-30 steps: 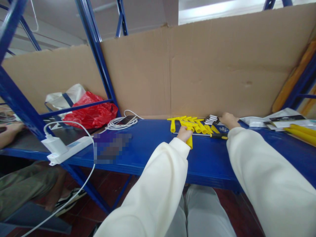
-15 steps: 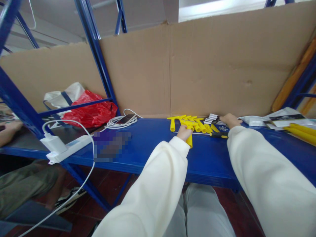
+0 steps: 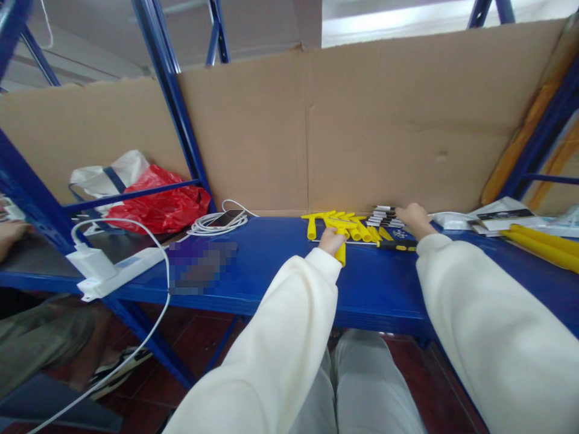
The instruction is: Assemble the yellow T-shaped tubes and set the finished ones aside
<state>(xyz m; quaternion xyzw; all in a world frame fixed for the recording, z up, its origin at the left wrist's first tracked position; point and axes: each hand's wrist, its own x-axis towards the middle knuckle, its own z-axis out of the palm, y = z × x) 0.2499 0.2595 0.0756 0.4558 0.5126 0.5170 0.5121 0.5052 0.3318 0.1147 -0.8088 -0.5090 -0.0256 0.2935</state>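
My left hand (image 3: 332,240) is closed round a yellow T-shaped piece (image 3: 341,253) above the blue table. Beyond it lies a row of similar yellow pieces (image 3: 359,231). My right hand (image 3: 413,217) reaches to the right end of a stack of small black-and-white pieces (image 3: 383,216); its fingers are bent, and whatever they hold is too small to make out. A screwdriver with a black and yellow handle (image 3: 397,245) lies just in front of that stack, its long shaft pointing left.
A coiled white cable (image 3: 217,223) and phone lie left of centre, near a red bag (image 3: 158,202). A white power strip (image 3: 122,272) sits at the left edge. White packets (image 3: 506,214) and yellow tubes (image 3: 540,246) lie right. Another person's hand (image 3: 11,236) shows far left.
The whole view has shifted slightly, so most things appear a little further left. My left hand still grips the yellow piece, and my right hand stays beside the black-and-white stack.
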